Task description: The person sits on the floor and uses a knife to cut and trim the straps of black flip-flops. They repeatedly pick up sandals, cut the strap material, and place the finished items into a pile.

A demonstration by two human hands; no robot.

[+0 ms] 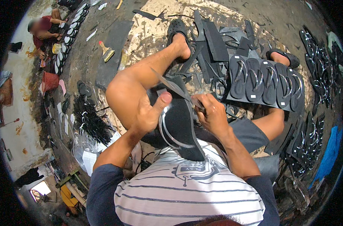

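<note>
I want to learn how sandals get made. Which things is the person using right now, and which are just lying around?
In use:
left hand
black sandal
right hand
blade

Lying about:
row of finished sandals
black scraps
brush
red basket

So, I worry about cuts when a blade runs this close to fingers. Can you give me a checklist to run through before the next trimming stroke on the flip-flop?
1. Left hand has a firm grip on the black flip-flop: ok, thumb pressed on its upper face.
2. Right hand holds the knife securely: ok, fist closed on the handle end.
3. Left thumb clear of the blade: not ok, it sits right beside it.
4. Bare knee clear of the blade: cannot tell.
5. Flip-flop strap out of the cut line: ok.
6. Blade sharpness: cannot tell.
</note>
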